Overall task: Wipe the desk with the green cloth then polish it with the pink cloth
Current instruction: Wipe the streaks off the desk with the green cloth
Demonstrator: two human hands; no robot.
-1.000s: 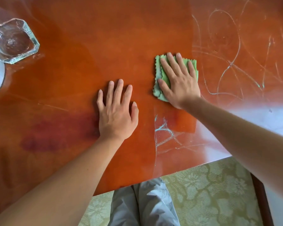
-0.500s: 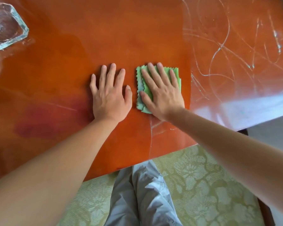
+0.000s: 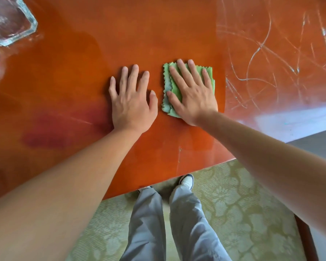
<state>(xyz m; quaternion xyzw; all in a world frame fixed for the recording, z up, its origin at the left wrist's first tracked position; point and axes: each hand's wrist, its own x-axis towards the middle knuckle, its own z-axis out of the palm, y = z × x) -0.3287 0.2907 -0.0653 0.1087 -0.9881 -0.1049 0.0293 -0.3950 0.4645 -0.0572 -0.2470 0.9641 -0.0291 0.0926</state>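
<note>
On the desk, centre of my view: I see both hands laid flat, side by side, on the glossy orange-brown desk.
Right hand: my feed shows the right hand spread wide, palm down, fingers straight and pressing on the green cloth; it curls round nothing.
Green cloth: a folded square with zigzag edges, lying flat under the right hand just to the 3 o'clock side of the left hand; its left edge and top right corner show past the fingers, and a greyish layer peeks out along the left edge.
Left hand: the left hand rests wide open on bare wood, fingers straight and slightly apart, near the cloth but not touching it as far as I can tell.
Desk surface: towards 2 o'clock I see pale looping streaks and a bright glare band; towards 8 o'clock a darker reddish patch.
Glass dish: a clear angular glass dish sits at 10 o'clock, cut by the frame edge, well apart from the hands.
Below the desk edge: at 6 o'clock I see grey trousers, one shoe and a pale green patterned floor.
Pink cloth: I cannot find it in my feed.
</note>
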